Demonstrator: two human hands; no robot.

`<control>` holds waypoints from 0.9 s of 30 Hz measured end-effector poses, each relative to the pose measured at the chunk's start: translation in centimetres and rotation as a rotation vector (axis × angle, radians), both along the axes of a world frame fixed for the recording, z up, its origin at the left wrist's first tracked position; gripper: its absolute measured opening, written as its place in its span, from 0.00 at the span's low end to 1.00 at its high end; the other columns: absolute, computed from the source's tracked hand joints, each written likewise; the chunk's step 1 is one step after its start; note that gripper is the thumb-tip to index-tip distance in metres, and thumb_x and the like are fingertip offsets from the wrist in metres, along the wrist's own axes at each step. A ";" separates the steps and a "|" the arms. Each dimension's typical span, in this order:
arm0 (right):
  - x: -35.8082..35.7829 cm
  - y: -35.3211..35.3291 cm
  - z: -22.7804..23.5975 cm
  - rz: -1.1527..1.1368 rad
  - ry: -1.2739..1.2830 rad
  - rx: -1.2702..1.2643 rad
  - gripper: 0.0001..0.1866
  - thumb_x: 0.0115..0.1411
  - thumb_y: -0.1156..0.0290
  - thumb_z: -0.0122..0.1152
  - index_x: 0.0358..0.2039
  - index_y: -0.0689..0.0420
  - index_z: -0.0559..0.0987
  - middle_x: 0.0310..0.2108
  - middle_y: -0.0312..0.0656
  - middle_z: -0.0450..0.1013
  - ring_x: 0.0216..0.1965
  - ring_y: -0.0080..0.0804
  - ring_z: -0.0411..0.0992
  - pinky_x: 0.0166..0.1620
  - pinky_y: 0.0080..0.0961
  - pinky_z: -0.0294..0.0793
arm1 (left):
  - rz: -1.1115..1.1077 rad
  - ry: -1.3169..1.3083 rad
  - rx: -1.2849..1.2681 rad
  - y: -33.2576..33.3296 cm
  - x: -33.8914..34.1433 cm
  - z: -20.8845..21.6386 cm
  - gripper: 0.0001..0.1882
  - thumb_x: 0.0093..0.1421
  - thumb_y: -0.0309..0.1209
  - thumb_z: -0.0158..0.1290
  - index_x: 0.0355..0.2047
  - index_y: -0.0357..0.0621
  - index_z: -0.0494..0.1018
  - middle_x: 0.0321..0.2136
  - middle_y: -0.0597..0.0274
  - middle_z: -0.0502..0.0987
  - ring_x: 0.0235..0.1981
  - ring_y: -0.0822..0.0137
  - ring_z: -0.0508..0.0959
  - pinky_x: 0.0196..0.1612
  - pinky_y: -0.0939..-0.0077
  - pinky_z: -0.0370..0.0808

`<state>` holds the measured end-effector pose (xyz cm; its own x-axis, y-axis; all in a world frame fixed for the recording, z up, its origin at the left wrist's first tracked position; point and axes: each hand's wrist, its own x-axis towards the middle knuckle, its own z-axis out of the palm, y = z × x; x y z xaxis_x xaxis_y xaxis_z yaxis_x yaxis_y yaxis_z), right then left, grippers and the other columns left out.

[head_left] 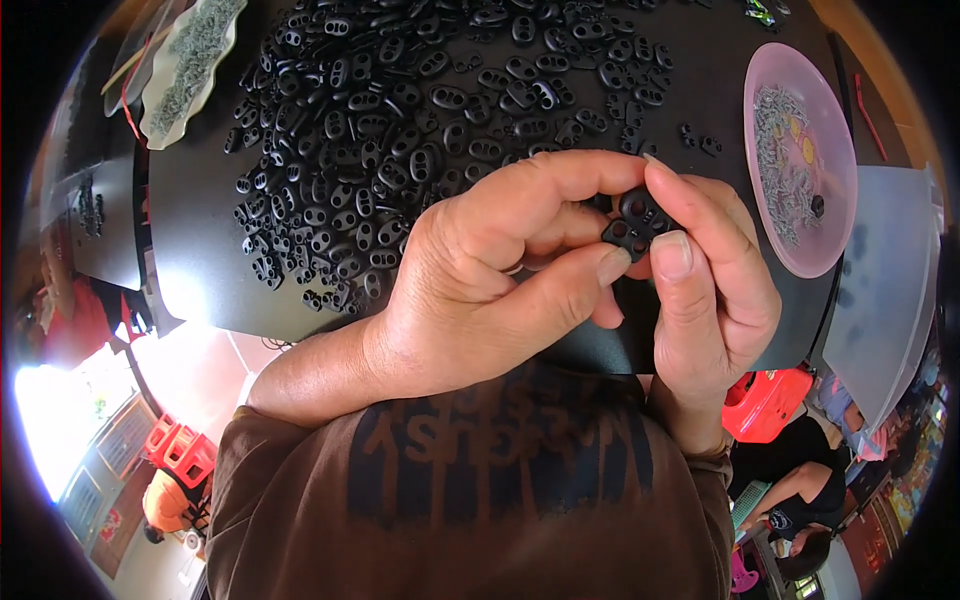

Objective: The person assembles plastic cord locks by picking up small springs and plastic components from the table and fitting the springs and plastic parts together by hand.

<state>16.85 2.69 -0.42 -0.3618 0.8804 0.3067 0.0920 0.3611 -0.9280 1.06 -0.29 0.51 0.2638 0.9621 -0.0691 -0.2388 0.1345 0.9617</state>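
Both hands are raised over the near edge of the dark table, fingertips meeting around black plastic two-hole cord lock pieces (637, 222). My left hand (480, 270) pinches them from the left with thumb and fingers. From the right, my right hand (715, 270) grips them, thumb in front and fingers curled over the top. Skin shows through the round holes. Fingers partly cover the pieces, so I cannot tell whether they are joined. Beyond my left hand spreads a big heap of similar black cord lock pieces (370, 150).
A pink bowl (757, 175) holding small metal springs stands right of my hands. At the far left is a white wavy-edged dish (160, 100) of springs. Red plastic stools (180, 450) are beyond the table at left. A person in black (800, 490) is at lower right.
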 end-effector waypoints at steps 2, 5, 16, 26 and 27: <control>-0.2 0.0 0.0 -0.012 0.025 0.009 0.13 0.53 0.77 0.50 0.40 0.65 0.73 0.34 0.45 0.68 0.29 0.23 0.66 0.29 0.14 0.66 | 0.003 -0.006 0.001 0.0 0.0 -0.1 0.21 0.55 0.17 0.40 0.51 0.32 0.53 0.30 0.51 0.73 0.25 0.70 0.75 0.30 0.83 0.72; 0.0 0.2 0.0 0.011 -0.002 0.041 0.14 0.52 0.77 0.51 0.40 0.65 0.72 0.34 0.45 0.68 0.30 0.24 0.66 0.30 0.14 0.66 | 0.024 0.041 -0.037 -0.2 -0.1 0.0 0.20 0.55 0.17 0.40 0.50 0.31 0.54 0.30 0.52 0.73 0.24 0.71 0.75 0.30 0.84 0.72; 0.1 0.1 0.7 0.090 -0.034 -0.076 0.19 0.49 0.74 0.54 0.43 0.67 0.70 0.38 0.43 0.66 0.35 0.24 0.63 0.38 0.16 0.62 | 0.035 0.056 0.146 0.0 -0.3 -0.9 0.19 0.56 0.19 0.44 0.48 0.29 0.57 0.33 0.50 0.74 0.33 0.72 0.74 0.36 0.84 0.72; 0.0 0.4 -0.1 0.089 -0.026 0.064 0.19 0.53 0.70 0.51 0.44 0.65 0.70 0.37 0.44 0.66 0.36 0.25 0.64 0.40 0.19 0.62 | 0.059 0.000 0.153 -0.2 0.0 -0.9 0.19 0.56 0.19 0.44 0.48 0.29 0.57 0.33 0.51 0.73 0.28 0.69 0.76 0.33 0.81 0.74; -0.1 0.4 -0.1 0.091 -0.028 0.086 0.18 0.54 0.70 0.50 0.44 0.65 0.70 0.37 0.44 0.67 0.36 0.26 0.64 0.40 0.19 0.62 | 0.061 0.000 0.154 -0.2 0.0 -0.9 0.19 0.56 0.19 0.44 0.48 0.29 0.57 0.33 0.51 0.73 0.28 0.69 0.76 0.33 0.81 0.74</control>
